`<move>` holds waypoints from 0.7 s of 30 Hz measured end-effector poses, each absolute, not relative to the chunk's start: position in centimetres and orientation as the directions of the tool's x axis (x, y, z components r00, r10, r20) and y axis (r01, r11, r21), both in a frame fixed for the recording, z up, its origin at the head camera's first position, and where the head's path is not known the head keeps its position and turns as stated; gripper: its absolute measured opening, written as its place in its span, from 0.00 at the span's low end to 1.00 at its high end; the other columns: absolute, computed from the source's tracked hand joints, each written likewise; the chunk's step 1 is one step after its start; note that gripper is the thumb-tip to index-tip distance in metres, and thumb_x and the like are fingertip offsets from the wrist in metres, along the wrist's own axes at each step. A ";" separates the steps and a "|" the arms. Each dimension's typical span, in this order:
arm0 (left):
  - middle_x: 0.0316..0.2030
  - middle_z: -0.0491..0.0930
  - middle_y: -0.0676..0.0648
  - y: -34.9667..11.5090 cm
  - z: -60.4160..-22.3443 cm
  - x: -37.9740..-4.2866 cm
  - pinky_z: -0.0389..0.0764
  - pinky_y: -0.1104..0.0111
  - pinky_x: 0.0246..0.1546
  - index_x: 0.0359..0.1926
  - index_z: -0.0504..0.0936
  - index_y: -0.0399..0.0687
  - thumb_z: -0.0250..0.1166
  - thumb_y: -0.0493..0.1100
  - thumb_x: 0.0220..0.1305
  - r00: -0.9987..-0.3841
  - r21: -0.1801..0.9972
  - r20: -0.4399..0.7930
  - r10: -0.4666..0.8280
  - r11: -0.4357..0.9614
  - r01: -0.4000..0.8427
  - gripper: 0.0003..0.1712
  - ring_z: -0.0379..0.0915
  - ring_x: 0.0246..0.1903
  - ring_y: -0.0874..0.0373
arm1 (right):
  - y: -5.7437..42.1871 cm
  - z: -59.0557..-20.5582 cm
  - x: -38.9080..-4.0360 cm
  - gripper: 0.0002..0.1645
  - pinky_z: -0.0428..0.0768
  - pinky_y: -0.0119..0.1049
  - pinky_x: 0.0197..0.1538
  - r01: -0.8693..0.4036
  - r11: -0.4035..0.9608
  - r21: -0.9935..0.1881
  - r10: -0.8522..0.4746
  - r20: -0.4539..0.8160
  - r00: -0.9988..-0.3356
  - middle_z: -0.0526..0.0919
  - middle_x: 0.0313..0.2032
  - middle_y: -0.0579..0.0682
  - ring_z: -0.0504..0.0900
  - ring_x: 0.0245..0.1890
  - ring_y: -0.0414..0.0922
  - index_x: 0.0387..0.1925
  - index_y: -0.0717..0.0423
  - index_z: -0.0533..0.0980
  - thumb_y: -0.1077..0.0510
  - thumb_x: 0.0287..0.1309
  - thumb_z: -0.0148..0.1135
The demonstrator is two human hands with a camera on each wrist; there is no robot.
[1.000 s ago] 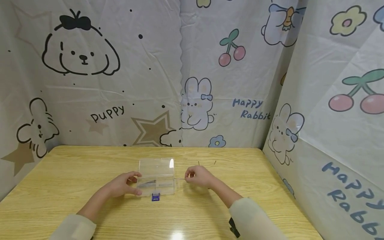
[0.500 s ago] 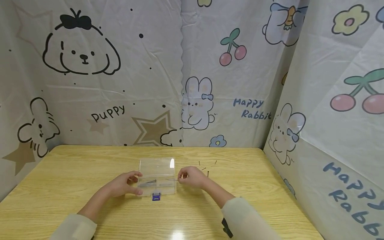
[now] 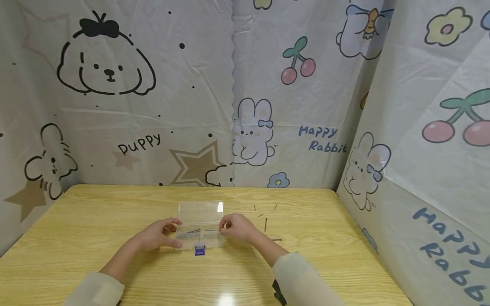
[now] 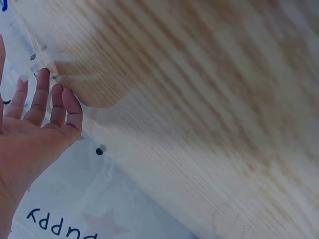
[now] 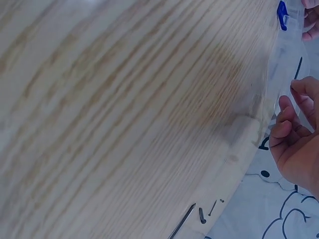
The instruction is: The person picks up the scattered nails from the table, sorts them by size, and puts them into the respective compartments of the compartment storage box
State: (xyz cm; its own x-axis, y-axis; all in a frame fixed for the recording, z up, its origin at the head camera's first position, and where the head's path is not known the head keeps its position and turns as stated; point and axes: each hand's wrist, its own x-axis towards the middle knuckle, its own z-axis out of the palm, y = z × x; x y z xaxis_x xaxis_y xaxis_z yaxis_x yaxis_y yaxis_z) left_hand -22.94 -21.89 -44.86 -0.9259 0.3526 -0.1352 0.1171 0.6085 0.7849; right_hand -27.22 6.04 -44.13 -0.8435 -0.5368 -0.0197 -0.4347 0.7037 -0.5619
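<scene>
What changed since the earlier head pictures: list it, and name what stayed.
The right hand moved left, bringing its pinched nail from the right edge of the clear box to over its right half. That shift uncovered more loose nails. Nothing was let go. The left hand and box stayed put.

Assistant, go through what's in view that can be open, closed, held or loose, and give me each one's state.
Clear box: open.
Lid: swung back.
Blue latch: undone.
Left hand: curled around the box's left end.
Right hand: pinching a thin nail.
Nails in the box: unheld.
Five visible nails on the table: loose, lying down.
</scene>
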 end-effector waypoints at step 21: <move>0.53 0.72 0.36 -21.9 -44.9 -23.0 0.72 0.51 0.51 0.61 0.67 0.38 0.73 0.52 0.48 -0.924 0.783 -0.137 0.358 0.611 0.121 0.43 0.69 0.51 0.43 | 6.0 -45.1 -27.3 0.05 0.65 0.26 0.25 -0.378 0.662 -0.647 -0.505 -0.012 -0.863 0.72 0.24 0.42 0.66 0.22 0.35 0.33 0.53 0.80 0.57 0.59 0.59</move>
